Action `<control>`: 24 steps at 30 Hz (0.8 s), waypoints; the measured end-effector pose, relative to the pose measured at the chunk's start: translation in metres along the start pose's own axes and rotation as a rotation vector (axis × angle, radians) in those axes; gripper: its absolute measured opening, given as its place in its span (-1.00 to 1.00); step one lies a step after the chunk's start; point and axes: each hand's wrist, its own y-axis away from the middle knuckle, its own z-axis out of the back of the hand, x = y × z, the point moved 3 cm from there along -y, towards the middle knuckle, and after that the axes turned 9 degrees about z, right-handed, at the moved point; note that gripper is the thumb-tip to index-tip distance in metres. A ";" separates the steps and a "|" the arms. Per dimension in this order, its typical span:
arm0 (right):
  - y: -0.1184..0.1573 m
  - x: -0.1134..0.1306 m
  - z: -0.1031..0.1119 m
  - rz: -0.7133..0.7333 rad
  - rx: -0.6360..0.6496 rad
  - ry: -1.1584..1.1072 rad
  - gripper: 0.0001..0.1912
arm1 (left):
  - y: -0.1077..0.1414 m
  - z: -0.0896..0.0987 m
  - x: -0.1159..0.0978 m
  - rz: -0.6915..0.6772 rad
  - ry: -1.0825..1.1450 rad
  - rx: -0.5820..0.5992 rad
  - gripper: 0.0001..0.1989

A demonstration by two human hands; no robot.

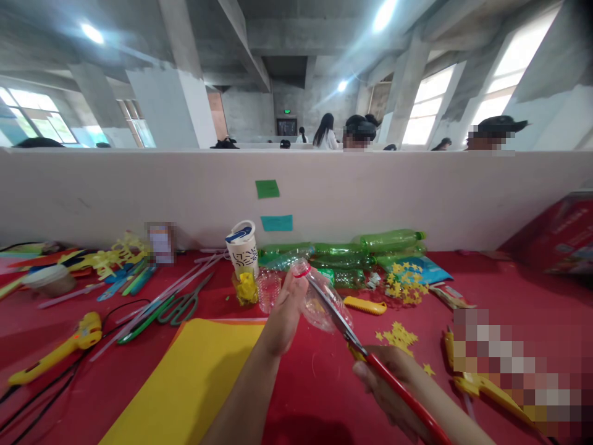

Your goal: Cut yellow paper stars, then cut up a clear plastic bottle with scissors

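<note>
A clear plastic bottle piece point(319, 309) with a red ring at its neck is held by my left hand point(286, 309), whose fingers are wrapped round its left side near the neck. My right hand point(393, 383) grips long scissors with red handles point(401, 392). Their metal blades reach up and left across the clear plastic, with the tips close to the bottle's neck. Whether the blades are cutting into the plastic cannot be made out. Below my left hand, a yellow sheet point(185, 377) lies on the red table point(306, 395).
Green bottles point(393, 240) and a white cup point(241, 253) stand or lie by the partition point(370, 198). Yellow stars point(407, 281), a yellow cutter point(365, 305) and another glue gun point(491, 392) are right. Green scissors point(185, 303) and a yellow glue gun point(60, 352) lie left.
</note>
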 end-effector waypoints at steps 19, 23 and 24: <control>0.013 -0.001 0.020 0.028 0.122 0.455 -0.51 | -0.010 0.032 -0.031 0.070 0.429 -0.112 -0.78; 0.012 0.001 0.016 0.035 0.125 0.363 -0.48 | -0.010 0.025 -0.024 0.097 0.391 -0.117 -0.76; 0.012 0.003 0.014 0.031 0.135 0.337 -0.47 | -0.010 0.023 -0.022 0.094 0.375 -0.117 -0.76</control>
